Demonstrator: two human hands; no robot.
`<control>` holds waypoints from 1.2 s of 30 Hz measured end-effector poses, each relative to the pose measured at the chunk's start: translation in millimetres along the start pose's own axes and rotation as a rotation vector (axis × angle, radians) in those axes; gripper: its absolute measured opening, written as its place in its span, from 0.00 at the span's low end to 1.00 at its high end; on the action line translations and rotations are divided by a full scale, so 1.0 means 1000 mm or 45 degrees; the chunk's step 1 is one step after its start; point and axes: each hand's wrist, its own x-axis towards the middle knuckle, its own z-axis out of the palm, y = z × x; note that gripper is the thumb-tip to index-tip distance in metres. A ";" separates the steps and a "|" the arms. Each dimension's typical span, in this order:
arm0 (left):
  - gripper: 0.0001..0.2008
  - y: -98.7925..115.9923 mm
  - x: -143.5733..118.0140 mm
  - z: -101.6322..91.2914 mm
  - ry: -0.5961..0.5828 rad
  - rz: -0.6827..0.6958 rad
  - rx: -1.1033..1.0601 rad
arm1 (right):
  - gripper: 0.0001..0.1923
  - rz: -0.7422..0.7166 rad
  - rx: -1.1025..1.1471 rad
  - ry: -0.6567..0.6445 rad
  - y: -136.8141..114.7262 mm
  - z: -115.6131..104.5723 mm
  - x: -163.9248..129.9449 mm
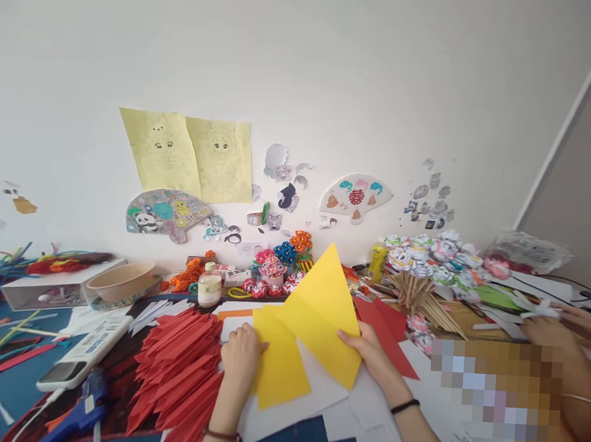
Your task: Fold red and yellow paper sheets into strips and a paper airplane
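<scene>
A yellow sheet (314, 322) of paper, partly folded, is held between both hands above the desk (15, 377). The left hand (241, 358) presses on the sheet's lower left flap, its fingers (255, 346) curled shut over the flap's edge. The right hand (370, 349) grips the sheet's right edge, thumb on top and fingers under the paper, closed on it. The sheet's upper corner stands raised, pointing toward the wall. A pile of red folded strips (181, 367) lies just left of the left hand. A red sheet (386, 330) lies under the right hand. At far right, another person's hand (582, 322) rests on the desk.
</scene>
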 end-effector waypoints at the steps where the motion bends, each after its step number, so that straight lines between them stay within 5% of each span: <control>1: 0.15 -0.001 0.000 -0.001 -0.014 0.009 -0.008 | 0.23 0.003 -0.011 0.001 0.000 0.000 -0.001; 10: 0.11 -0.002 0.006 -0.002 -0.160 0.026 -0.151 | 0.22 -0.038 0.028 0.005 0.004 -0.001 -0.002; 19: 0.05 -0.001 0.009 -0.010 -0.094 0.083 -0.324 | 0.23 -0.023 -0.042 0.036 0.005 -0.002 -0.001; 25: 0.03 -0.008 0.017 -0.013 -0.003 0.102 -0.816 | 0.19 -0.080 -0.163 0.127 0.008 -0.008 0.003; 29: 0.03 -0.013 0.020 -0.017 0.164 0.080 -1.118 | 0.21 -0.058 -0.184 0.124 0.010 -0.009 0.005; 36: 0.07 -0.021 0.015 -0.030 0.570 -0.233 -1.345 | 0.22 0.021 -0.245 0.101 0.007 -0.009 0.004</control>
